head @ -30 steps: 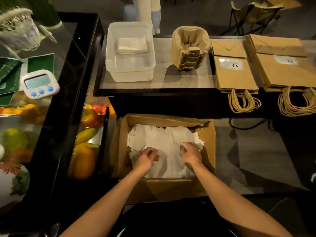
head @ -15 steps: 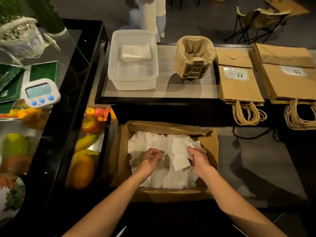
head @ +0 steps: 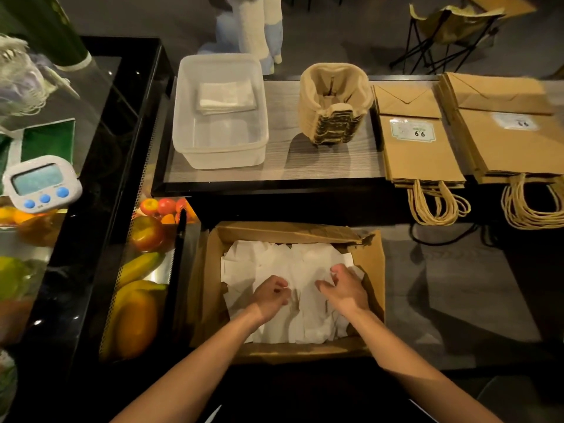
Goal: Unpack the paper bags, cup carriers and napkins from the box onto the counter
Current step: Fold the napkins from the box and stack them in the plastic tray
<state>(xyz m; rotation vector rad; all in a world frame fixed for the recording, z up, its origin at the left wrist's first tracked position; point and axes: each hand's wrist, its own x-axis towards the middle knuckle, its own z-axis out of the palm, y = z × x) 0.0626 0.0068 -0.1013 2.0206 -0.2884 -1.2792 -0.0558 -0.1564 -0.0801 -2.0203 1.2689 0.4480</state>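
Head view: left hand (head: 270,296) and right hand (head: 345,293) grips pinch napkins (head: 274,261) beneath them in box (head: 370,261).

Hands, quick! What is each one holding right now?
Left hand: fingers curled, gripping napkins in the box.
Right hand: fingers curled, gripping napkins too.

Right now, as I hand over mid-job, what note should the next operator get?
Left hand and right hand: both inside the open brown cardboard box, fingers curled into the loose white paper napkins.
Done: the brown pulp cup carrier stack and brown paper bag stacks lie on the grey counter; a few folded napkins sit in the clear plastic tub.
Left: lift the box's napkins out, probably into the tub.
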